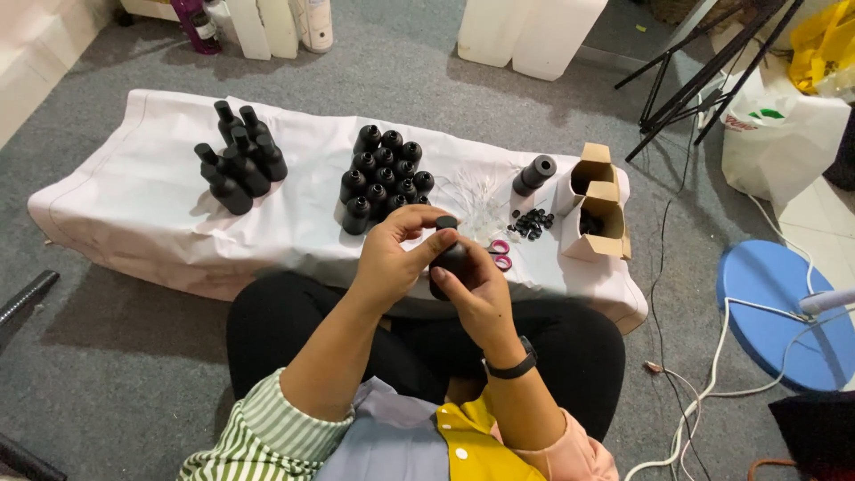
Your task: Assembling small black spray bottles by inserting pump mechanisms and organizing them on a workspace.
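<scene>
Head view, left hand (392, 258) and right hand (476, 289) with fingers closed around one black bottle (448, 258), held over the near edge of the white-covered counter (134, 205), free cloth at left, seven bottles (239, 158) standing apart, about thirteen bottles (383, 174) in the middle, two cardboard boxes (595, 200) at the right edge

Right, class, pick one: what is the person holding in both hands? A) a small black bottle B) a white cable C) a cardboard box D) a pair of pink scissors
A: both the left hand and the right hand grip a small black bottle, while the pink scissors lie on the white cloth.
</scene>
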